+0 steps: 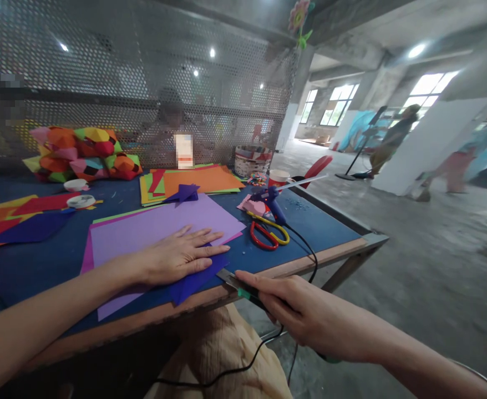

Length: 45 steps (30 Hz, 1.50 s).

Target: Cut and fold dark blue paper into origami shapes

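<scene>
My left hand [181,256] lies flat, fingers spread, pressing a dark blue sheet of paper [196,280] onto a lilac sheet [160,224] on the blue tabletop. My right hand [299,313] grips a utility knife [237,285] with a green handle. Its blade tip rests at the right edge of the blue paper, just below my left fingertips.
Red and yellow scissors [268,233], a blue glue gun [270,199] with a black cord, a folded blue paper shape [183,193], an orange paper stack [197,180], tape rolls [79,200] and a paper ball pile [83,152] lie about. Mesh screen [143,83] behind. People walk at right.
</scene>
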Each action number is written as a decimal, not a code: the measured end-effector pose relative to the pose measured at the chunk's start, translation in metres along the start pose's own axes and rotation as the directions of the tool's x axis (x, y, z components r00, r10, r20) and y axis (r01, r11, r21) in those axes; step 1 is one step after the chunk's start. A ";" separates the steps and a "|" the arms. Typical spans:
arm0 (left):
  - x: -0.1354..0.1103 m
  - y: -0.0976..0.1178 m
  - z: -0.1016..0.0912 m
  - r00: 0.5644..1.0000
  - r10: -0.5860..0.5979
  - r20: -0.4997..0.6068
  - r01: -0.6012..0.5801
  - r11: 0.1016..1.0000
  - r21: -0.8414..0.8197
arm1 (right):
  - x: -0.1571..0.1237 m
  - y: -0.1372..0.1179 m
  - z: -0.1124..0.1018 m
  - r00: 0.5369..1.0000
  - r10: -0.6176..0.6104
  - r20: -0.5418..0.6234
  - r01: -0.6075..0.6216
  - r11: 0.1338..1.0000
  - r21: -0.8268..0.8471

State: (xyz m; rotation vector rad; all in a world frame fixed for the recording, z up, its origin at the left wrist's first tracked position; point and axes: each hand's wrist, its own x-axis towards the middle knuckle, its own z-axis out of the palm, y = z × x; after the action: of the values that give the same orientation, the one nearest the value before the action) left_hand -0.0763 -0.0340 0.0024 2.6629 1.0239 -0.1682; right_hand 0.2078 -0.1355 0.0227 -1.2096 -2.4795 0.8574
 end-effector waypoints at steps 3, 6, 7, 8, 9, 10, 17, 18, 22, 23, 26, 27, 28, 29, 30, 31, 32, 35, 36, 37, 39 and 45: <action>0.001 0.001 0.000 1.000 -0.003 0.004 0.003 1.000 0.010 | 0.002 -0.001 0.002 1.000 -0.018 -0.019 0.018 1.000 0.018; 0.001 0.001 -0.001 1.000 -0.002 0.000 0.002 1.000 0.011 | 0.001 -0.002 0.003 1.000 -0.019 -0.016 0.019 1.000 0.009; 0.001 0.001 -0.001 1.000 0.000 -0.004 0.000 1.000 0.007 | 0.000 -0.003 0.004 1.000 -0.014 -0.013 0.014 1.000 0.005; 0.001 0.000 -0.001 1.000 0.003 -0.007 -0.003 1.000 0.001 | -0.001 -0.004 0.004 1.000 -0.008 -0.009 0.008 1.000 0.002; 0.001 0.000 0.000 1.000 0.005 -0.009 -0.005 1.000 -0.004 | -0.001 -0.004 0.004 1.000 -0.003 -0.008 0.003 1.000 0.001; 0.001 -0.001 0.000 1.000 0.006 -0.012 -0.006 1.000 -0.007 | -0.001 -0.005 0.003 1.000 -0.001 -0.009 0.001 1.000 0.000; 0.001 -0.001 0.001 1.000 0.004 -0.013 -0.004 1.000 -0.021 | 0.004 -0.005 0.005 1.000 -0.023 0.019 0.023 1.000 0.005; 0.001 0.000 0.000 1.000 0.005 -0.014 -0.006 1.000 -0.022 | 0.003 -0.006 0.006 1.000 -0.023 0.013 0.023 1.000 0.004; 0.000 0.000 0.000 0.999 0.025 -0.028 -0.026 0.999 -0.027 | -0.002 -0.008 0.007 1.000 -0.020 0.001 0.020 1.000 0.011; 0.000 0.000 0.000 0.999 0.029 -0.029 -0.029 0.999 -0.029 | -0.002 -0.009 0.007 1.000 -0.020 0.007 0.020 1.000 0.013; 0.000 -0.002 0.000 0.999 0.028 -0.026 -0.029 0.999 -0.025 | 0.001 -0.011 0.005 0.999 -0.029 0.023 0.029 0.999 0.013; 0.000 -0.002 0.000 0.999 0.030 -0.028 -0.030 0.999 -0.023 | 0.002 -0.011 0.005 0.999 -0.036 0.021 0.036 0.999 0.012; 0.000 -0.002 0.000 0.999 0.033 -0.033 -0.034 0.999 -0.021 | 0.003 -0.011 0.006 0.999 -0.044 0.020 0.044 0.999 0.012; 0.000 -0.002 0.000 0.999 0.037 -0.037 -0.037 0.999 -0.020 | 0.003 -0.010 0.006 0.999 -0.052 0.016 0.052 0.999 0.015; 0.000 -0.001 0.000 0.999 0.038 -0.038 -0.039 0.999 -0.020 | 0.003 -0.010 0.007 0.998 -0.056 0.010 0.055 0.998 0.020; 0.000 -0.001 0.000 0.999 0.036 -0.038 -0.037 0.999 -0.022 | 0.002 -0.009 0.008 0.998 -0.057 0.007 0.056 0.998 0.027; 0.001 -0.001 0.000 0.999 0.032 -0.037 -0.033 0.999 -0.023 | 0.001 -0.009 0.010 0.999 -0.054 0.005 0.054 0.998 0.035; 0.002 -0.001 0.001 0.999 0.024 -0.036 -0.025 0.999 -0.027 | -0.001 -0.008 0.011 0.999 -0.043 0.010 0.043 0.998 0.049; 0.002 -0.001 0.001 0.999 0.022 -0.036 -0.023 0.999 -0.027 | 0.000 -0.009 0.011 0.999 -0.044 0.014 0.043 0.998 0.047; 0.002 -0.002 0.001 0.999 0.020 -0.035 -0.021 0.999 -0.027 | 0.001 -0.009 0.011 0.999 -0.047 0.015 0.046 0.998 0.043; 0.001 -0.002 0.002 0.999 0.018 -0.032 -0.018 1.000 -0.023 | 0.003 -0.011 0.011 0.998 -0.058 0.017 0.057 0.998 0.031; 0.000 -0.002 0.002 0.999 0.028 -0.028 -0.028 0.999 -0.017 | 0.003 -0.014 0.011 0.998 -0.066 0.019 0.065 0.997 0.030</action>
State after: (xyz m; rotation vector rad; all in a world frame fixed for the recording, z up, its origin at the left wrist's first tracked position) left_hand -0.0777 -0.0329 0.0003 2.6702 0.9912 -0.1161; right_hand 0.1920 -0.1437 0.0224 -1.1094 -2.4986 0.8899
